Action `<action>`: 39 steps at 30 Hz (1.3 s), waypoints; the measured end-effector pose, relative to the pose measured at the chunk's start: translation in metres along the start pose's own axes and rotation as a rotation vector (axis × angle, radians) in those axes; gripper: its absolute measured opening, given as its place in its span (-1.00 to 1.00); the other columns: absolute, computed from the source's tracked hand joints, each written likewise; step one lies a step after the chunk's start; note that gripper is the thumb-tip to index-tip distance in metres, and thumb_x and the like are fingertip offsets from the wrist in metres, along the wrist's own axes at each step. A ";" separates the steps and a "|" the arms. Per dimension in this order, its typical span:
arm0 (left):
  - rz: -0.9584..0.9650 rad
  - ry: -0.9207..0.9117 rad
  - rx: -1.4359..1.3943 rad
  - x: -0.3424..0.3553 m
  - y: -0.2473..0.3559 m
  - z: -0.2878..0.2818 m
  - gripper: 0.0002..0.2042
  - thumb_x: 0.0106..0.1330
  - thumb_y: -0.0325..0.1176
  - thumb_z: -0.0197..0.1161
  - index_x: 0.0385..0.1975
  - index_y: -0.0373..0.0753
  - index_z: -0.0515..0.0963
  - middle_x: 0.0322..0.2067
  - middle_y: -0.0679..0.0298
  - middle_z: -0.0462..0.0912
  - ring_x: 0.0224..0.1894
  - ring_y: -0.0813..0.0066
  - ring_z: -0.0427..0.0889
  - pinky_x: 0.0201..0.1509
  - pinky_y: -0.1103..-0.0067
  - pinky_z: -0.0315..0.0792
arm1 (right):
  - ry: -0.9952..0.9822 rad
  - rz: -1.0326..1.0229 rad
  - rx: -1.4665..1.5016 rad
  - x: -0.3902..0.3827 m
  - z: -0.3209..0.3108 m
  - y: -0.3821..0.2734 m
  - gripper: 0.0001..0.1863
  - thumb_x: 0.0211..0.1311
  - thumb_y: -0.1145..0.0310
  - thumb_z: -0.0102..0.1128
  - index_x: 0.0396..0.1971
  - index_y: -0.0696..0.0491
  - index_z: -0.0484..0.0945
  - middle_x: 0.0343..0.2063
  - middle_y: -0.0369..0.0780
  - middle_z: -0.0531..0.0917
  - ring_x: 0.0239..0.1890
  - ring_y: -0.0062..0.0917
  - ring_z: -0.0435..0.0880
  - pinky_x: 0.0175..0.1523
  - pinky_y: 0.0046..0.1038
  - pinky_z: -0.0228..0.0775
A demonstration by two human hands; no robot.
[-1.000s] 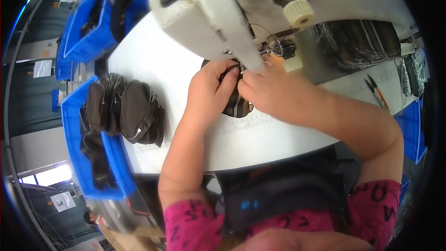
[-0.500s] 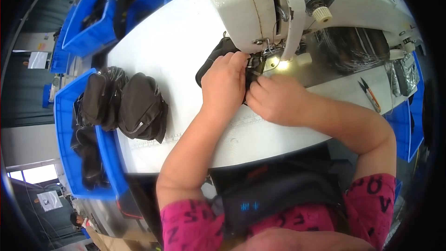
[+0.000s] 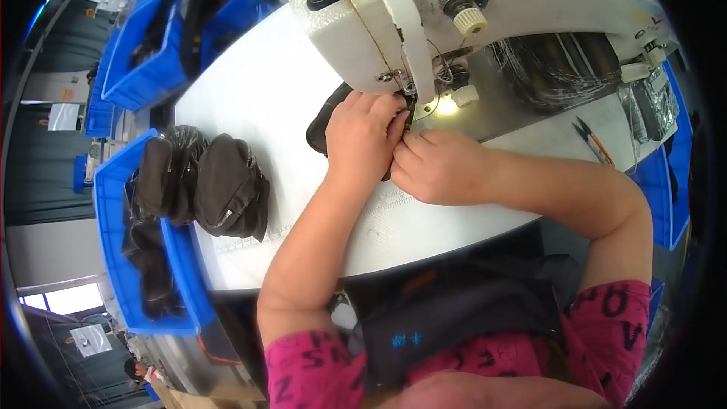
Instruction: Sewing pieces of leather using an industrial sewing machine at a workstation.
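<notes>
A black fabric piece [image 3: 327,125] is held flat on the white table [image 3: 265,91] beneath the head of the white sewing machine [image 3: 394,23], directly under both sets of fingers. The left hand [image 3: 362,135] is laid over the piece with its fingers curled down and pressing, presumably so the material is kept from shifting; most of the piece is hidden beneath it. The right hand [image 3: 435,167] is set just beside, its fingertips drawn together and touching the fabric edge close to the needle area, apparently pinching it; the grip itself cannot be seen clearly. The machine's lamp [image 3: 447,106] is lit just beyond the fingertips. Well away from the left-hand fingers, finished black pouches [image 3: 219,185] are stacked on the table edge beside a blue bin [image 3: 113,182]. Thread snips [image 3: 591,136] are lying beyond the right forearm.
</notes>
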State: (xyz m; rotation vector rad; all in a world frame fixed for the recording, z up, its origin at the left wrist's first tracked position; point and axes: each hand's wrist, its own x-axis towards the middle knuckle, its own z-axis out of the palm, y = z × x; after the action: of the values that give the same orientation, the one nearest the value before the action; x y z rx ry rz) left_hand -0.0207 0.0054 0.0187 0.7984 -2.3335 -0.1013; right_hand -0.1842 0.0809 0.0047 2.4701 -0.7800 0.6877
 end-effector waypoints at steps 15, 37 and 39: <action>-0.216 -0.278 -0.008 -0.009 0.029 -0.022 -0.77 0.18 -0.40 0.45 -0.14 -0.14 0.74 -0.27 0.30 0.68 -0.18 0.16 0.65 -0.15 0.39 0.55 | 0.001 0.048 0.091 -0.017 -0.009 0.003 -0.89 -0.08 0.32 0.28 -0.56 0.02 0.59 -0.54 -0.29 0.56 -0.39 -0.44 0.58 -0.37 -0.47 0.38; 0.073 -0.117 0.107 -0.010 0.022 -0.009 -0.74 -0.05 -0.54 0.52 -0.30 -0.17 0.73 -0.26 0.33 0.66 -0.31 0.28 0.59 -0.35 0.45 0.51 | -0.084 -0.055 0.185 -0.025 -0.020 0.010 -0.87 -0.05 0.35 0.30 -0.61 0.09 0.64 -0.56 -0.21 0.54 -0.46 -0.37 0.55 -0.44 -0.40 0.41; 0.086 -0.123 0.134 -0.010 0.023 -0.008 -0.73 -0.05 -0.53 0.52 -0.30 -0.16 0.73 -0.26 0.33 0.65 -0.31 0.29 0.59 -0.36 0.46 0.49 | -0.086 -0.042 0.198 -0.024 -0.020 0.009 -0.87 -0.05 0.35 0.30 -0.61 0.09 0.64 -0.55 -0.19 0.56 -0.43 -0.34 0.59 -0.41 -0.39 0.45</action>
State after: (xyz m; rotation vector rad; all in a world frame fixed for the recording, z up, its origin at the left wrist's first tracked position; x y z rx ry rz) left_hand -0.0217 0.0307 0.0254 0.7749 -2.5084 0.0452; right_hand -0.2133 0.0947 0.0092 2.7025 -0.7200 0.6764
